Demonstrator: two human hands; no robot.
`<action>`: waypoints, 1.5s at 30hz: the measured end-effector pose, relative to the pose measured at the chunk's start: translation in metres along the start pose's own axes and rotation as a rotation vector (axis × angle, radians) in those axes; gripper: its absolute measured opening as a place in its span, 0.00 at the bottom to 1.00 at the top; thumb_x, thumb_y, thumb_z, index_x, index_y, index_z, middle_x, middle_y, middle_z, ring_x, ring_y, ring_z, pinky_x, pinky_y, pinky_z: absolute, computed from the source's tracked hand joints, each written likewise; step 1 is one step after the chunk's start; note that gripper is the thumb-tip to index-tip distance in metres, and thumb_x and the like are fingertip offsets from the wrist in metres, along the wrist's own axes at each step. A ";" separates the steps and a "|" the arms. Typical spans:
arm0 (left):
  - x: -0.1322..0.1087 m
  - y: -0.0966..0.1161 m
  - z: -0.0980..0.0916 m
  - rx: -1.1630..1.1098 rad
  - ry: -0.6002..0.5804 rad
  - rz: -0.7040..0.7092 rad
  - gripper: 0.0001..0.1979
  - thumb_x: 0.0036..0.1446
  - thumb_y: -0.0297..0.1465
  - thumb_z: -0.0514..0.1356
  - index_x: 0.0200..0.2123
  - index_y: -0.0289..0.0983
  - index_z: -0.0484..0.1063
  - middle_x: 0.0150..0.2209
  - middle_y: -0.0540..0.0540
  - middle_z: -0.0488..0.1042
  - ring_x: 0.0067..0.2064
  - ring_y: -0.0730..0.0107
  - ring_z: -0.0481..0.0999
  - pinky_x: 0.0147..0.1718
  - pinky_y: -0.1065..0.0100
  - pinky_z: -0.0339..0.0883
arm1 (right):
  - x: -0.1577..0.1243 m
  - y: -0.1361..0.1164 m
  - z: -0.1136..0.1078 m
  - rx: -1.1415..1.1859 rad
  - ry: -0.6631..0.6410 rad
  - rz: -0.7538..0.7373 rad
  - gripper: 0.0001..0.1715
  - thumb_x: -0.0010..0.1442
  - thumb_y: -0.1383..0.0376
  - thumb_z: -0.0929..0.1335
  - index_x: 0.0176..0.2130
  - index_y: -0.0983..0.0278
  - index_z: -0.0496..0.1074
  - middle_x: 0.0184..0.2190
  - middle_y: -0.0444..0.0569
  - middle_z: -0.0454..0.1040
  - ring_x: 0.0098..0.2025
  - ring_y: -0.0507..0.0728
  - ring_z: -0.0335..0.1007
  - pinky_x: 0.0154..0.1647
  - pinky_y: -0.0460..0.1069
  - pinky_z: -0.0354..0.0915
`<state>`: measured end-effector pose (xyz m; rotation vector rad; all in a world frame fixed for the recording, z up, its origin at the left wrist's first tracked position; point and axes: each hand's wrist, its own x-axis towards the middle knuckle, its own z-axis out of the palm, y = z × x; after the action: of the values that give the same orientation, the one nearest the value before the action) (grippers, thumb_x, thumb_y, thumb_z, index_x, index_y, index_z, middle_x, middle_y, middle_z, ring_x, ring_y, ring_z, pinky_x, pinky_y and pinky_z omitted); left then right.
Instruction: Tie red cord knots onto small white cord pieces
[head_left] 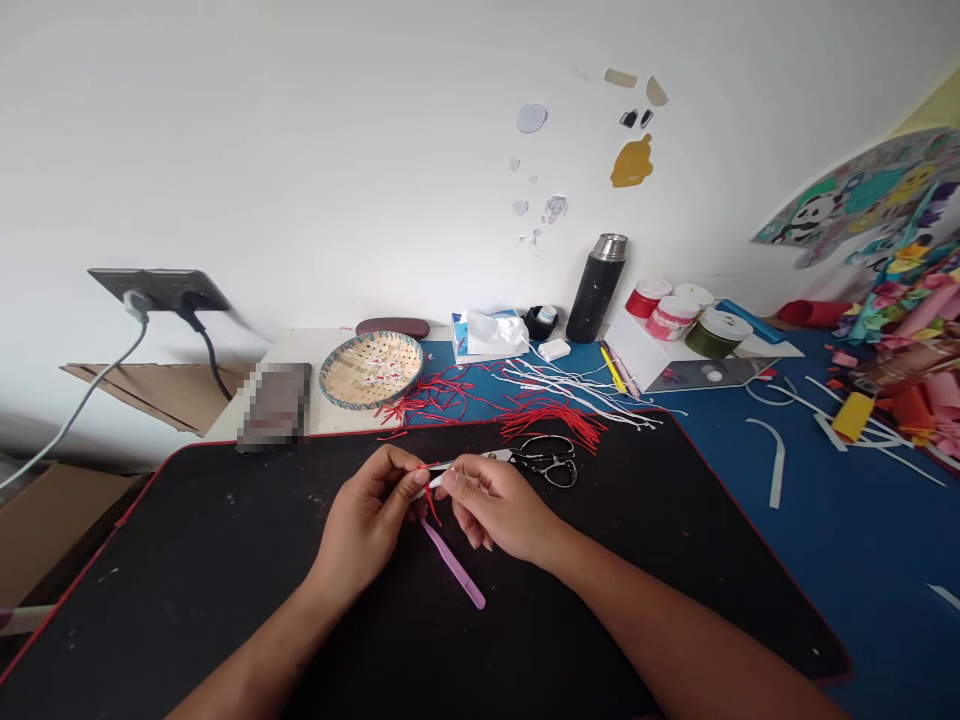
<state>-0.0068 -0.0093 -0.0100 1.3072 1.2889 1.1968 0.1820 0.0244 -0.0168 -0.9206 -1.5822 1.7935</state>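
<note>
My left hand (pixel 371 510) pinches a red cord (pixel 433 505) between thumb and forefinger, its loose end hanging down. Close against it, my right hand (pixel 491 505) has thumb and forefinger closed on a slim white piece (pixel 435 483) that reaches to the left fingertips; whether it is cord or a small tool I cannot tell. Behind both hands lie scissors (pixel 551 462) with black handles, their blades partly covered by my fingers. A slim purple plastic-handled tool (pixel 457 568) rests on the black mat (pixel 585 630) just below the hands, its upper end near my left fingers.
Red cords (pixel 555 425) and white cords (pixel 570 385) lie behind the mat. A woven basket (pixel 371 370) holds small red-and-white pieces. Farther back stand a tissue pack (pixel 487 335), a black flask (pixel 596 290) and a white box (pixel 660 365) bearing several jars. Coloured paper pieces (pixel 922 300) crowd the right.
</note>
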 end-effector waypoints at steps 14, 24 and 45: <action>0.010 0.011 -0.007 0.072 -0.195 -0.123 0.20 0.60 0.50 0.65 0.36 0.38 0.78 0.31 0.48 0.77 0.30 0.68 0.72 0.29 0.68 0.65 | 0.001 -0.008 -0.003 -0.097 0.123 -0.045 0.16 0.70 0.54 0.66 0.35 0.62 0.68 0.17 0.36 0.65 0.16 0.48 0.59 0.18 0.43 0.56; 0.010 0.012 -0.005 0.234 -0.205 -0.104 0.20 0.63 0.50 0.61 0.33 0.39 0.77 0.30 0.48 0.77 0.32 0.65 0.71 0.33 0.68 0.64 | 0.001 0.001 -0.003 -0.238 0.134 -0.103 0.13 0.72 0.59 0.65 0.36 0.62 0.70 0.19 0.37 0.66 0.19 0.48 0.62 0.23 0.44 0.58; 0.014 0.018 -0.011 0.260 -0.270 -0.127 0.22 0.60 0.53 0.63 0.30 0.39 0.79 0.26 0.50 0.75 0.27 0.67 0.68 0.27 0.69 0.61 | 0.001 0.004 -0.003 -0.272 0.138 -0.092 0.13 0.72 0.58 0.65 0.37 0.62 0.70 0.22 0.38 0.67 0.21 0.49 0.64 0.24 0.44 0.58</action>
<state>-0.0161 0.0035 0.0093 1.4907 1.3354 0.7529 0.1837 0.0261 -0.0212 -1.0518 -1.7760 1.4434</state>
